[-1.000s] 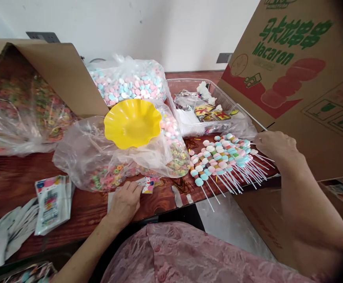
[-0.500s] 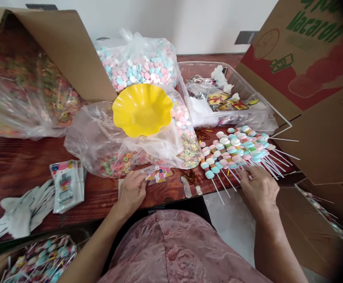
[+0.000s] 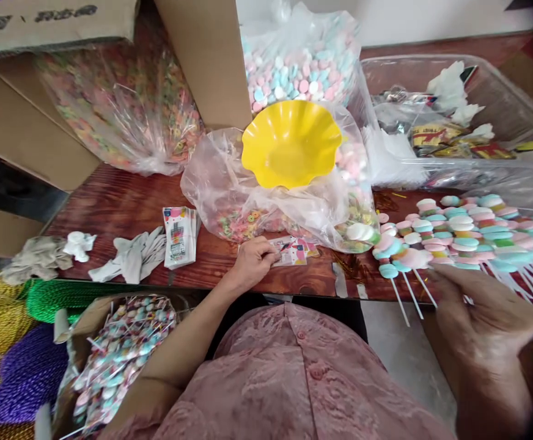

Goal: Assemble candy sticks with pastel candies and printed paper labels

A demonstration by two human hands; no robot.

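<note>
My left hand (image 3: 253,264) rests at the table's front edge, fingers closed on the corner of a small clear printed bag (image 3: 291,252) lying flat. On the right, a pile of candy skewers (image 3: 466,238) in pink, white and blue lies with its white sticks over the edge. My right hand (image 3: 481,318) is at the front of that pile, somewhat blurred, with thumb and fingers pinched at a candy skewer (image 3: 414,259). The fingertips partly hide its stick. A stack of printed bags (image 3: 180,238) lies left of my left hand.
A yellow scalloped bowl (image 3: 291,146) sits on plastic bags of candy (image 3: 239,223). Behind are a large candy bag (image 3: 301,67) and a clear tub (image 3: 468,164) of packets. White gloves (image 3: 133,256) lie at left. Below stands a box of wrapped skewers (image 3: 124,342) beside purple twisted cord (image 3: 28,373).
The view has swung left and down, bringing the floor box and coloured cords into sight. My right hand stays at the skewers, pinching at the near ones; my left hand keeps hold of the printed bag.
</note>
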